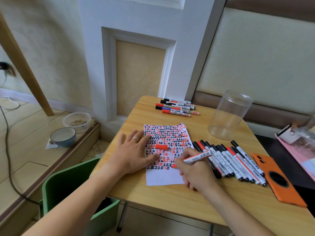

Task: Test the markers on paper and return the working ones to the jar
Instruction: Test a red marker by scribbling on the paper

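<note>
Clamped in the grip of the right hand (196,172) is an uncapped red marker (196,158), held like a pen with its tip set down on the paper (165,176) in the lower centre of the frame — a hold that suits a test stroke. The left hand (134,152) is laid flat, fingers straight, over the sheet's left edge, evidently so that the paper is kept from sliding on the counter (170,201) while marks are made. The red cap (161,147) has been left lying on the sheet just above the writing, within easy reach for recapping. Most of the sheet is covered with rows of red and black test marks; only a bare strip remains at its lower end. To the right of the sheet a row of markers (230,160) is laid side by side, and a smaller group of markers (177,107) is kept well apart at the counter's far edge — which pile is which cannot be told. The clear jar (228,114) stands upright at the upper right, and no markers are seen in it. An orange phone (279,181) lies at the right edge.
</note>
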Available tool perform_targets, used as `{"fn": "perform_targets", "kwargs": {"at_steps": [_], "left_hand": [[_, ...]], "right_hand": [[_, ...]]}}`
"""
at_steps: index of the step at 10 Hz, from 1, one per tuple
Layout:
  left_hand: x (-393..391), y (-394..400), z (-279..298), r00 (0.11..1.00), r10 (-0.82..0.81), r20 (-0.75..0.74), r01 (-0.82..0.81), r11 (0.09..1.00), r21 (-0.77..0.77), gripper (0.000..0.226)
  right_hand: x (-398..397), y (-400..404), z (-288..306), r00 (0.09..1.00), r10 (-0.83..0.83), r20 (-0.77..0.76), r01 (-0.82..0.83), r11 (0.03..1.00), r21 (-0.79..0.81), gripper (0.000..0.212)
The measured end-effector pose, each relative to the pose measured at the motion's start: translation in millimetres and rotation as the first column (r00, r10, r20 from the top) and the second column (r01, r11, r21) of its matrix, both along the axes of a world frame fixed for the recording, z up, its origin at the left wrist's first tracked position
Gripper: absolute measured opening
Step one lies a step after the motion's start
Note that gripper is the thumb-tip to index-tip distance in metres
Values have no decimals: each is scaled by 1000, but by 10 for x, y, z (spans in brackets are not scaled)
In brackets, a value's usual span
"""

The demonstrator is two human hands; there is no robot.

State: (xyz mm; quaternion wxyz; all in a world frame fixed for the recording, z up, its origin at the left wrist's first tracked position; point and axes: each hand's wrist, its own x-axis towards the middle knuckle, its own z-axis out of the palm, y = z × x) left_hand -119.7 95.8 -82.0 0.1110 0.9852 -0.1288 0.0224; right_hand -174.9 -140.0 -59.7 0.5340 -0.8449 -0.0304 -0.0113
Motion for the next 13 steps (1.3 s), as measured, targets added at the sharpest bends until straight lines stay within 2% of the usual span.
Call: {"fn": "perform_targets", "kwargs": {"at_steps": [9,11,13], "left_hand": [[-20,-1,26,1000,-3,-20,3,1000,2,98],[-8,-2,23,1000,-4,-17,4,1000,2,114],[-15,-2,24,1000,-3,-18,3,1000,6,108]], "right_hand": [[-1,-6,9,999,-17,-32,18,999,31,26],[-18,-4,5,1000,20,-10,-19,999,29,25],[-11,-11,-5,1000,22,-6,-22,1000,8,24]]}}
